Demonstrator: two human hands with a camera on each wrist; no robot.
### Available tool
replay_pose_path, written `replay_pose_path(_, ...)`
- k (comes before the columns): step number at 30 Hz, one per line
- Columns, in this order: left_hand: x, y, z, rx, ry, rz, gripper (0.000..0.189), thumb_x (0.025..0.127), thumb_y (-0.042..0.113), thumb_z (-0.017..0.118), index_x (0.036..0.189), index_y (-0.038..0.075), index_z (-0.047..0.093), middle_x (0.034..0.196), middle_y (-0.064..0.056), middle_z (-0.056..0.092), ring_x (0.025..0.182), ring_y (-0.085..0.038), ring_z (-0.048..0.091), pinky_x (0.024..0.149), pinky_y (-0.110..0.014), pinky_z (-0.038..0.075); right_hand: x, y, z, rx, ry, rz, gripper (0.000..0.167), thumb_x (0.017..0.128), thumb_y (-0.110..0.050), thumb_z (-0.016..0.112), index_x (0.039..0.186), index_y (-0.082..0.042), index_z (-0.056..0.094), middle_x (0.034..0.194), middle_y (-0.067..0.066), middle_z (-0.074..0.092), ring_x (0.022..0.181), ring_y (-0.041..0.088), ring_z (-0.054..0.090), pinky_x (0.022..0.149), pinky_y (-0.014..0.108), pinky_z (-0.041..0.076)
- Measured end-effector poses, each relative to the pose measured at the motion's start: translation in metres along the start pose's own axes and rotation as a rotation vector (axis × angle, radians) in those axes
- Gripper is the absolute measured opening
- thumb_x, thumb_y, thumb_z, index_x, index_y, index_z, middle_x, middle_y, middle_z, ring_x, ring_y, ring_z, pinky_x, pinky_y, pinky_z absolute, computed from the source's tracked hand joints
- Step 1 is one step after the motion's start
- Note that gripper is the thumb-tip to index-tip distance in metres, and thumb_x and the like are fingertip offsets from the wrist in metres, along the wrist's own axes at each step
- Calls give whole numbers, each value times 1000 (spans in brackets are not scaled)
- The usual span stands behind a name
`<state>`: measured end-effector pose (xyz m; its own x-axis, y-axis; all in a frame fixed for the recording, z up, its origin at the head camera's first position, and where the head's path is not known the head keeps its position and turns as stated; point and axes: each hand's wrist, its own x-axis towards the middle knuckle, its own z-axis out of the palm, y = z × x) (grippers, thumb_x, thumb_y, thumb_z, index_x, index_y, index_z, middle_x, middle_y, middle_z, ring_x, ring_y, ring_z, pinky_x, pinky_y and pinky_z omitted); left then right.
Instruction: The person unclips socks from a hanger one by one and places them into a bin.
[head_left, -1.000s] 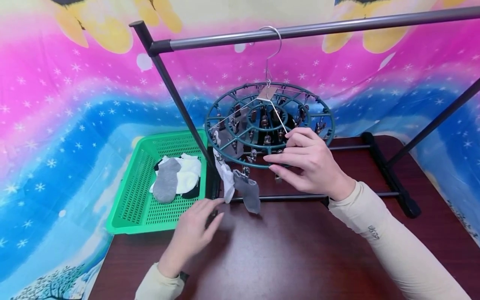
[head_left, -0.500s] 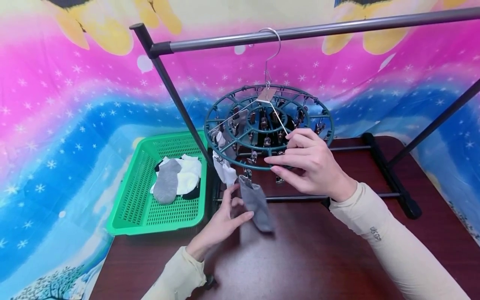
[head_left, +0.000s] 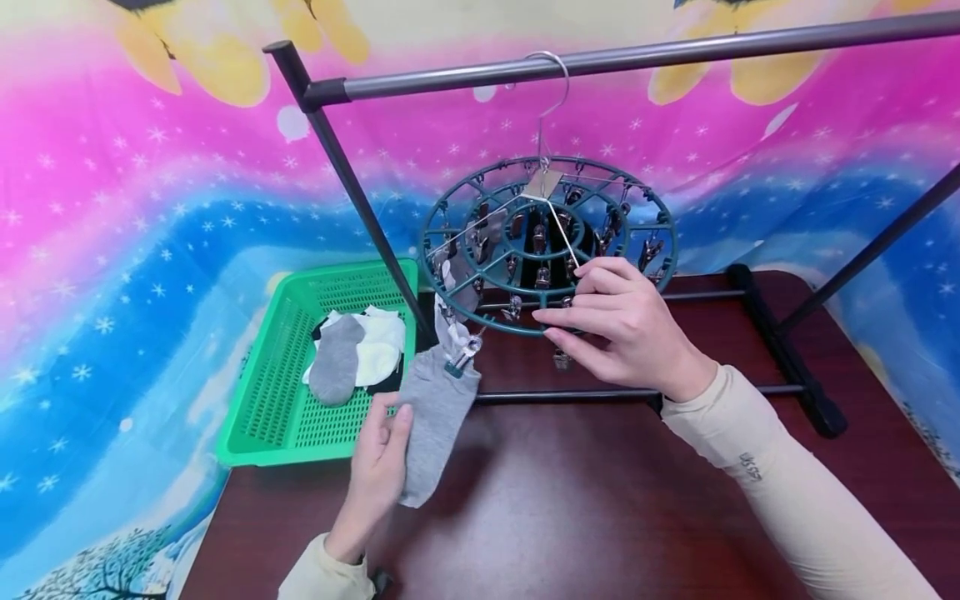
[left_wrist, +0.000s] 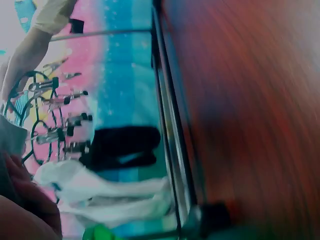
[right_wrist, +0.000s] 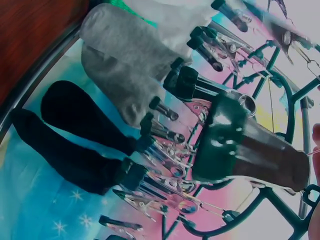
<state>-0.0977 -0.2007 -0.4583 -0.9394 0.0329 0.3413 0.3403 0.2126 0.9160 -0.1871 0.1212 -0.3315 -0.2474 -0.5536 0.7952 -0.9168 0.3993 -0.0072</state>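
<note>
My left hand pinches the side of a grey sock between thumb and fingers. The sock's cuff is in a metal clip at the near left of a round green clip hanger. With thumb and index finger, my right hand grips the hanger's near rim. Behind the grey sock, a white sock hangs partly hidden. The right wrist view shows black socks and grey socks clipped underneath, with clips close to the camera.
The hanger's hook hangs on the rack's top bar. Left of the rack post, a green basket holds several grey, white and black socks. The rack stands on a dark red-brown table.
My left hand reached the hanging grey sock, took hold of it and drew it to the left. The hanger shifted slightly right. My right hand kept its place on the rim.
</note>
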Motion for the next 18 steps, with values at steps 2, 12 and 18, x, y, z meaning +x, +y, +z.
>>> replay_pose_path(2,-2,0,-6,37,63,84,15,106,-3,48,117,0,58,57,-1,48,50,-3,49,45,-24,42,-1,0,2,-26,-12,-10,31,104,-33,61,105,-11,83,66,1,69,76,18,58,101,45,45)
replay_pose_path(12,-4,4,-26,159,125,333,24,93,-20,54,110,-5,62,50,-2,47,50,3,47,43,-18,39,-2,-5,10,-99,-9,-40,29,104,-27,60,105,-9,83,70,4,69,78,21,64,99,49,51)
replay_pose_path(18,-6,0,-28,181,138,415,19,92,-20,55,106,-8,60,49,0,39,45,2,38,41,-14,32,3,-21,14,-194,14,-70,22,100,-19,64,108,-7,81,83,7,72,85,27,69,99,50,54)
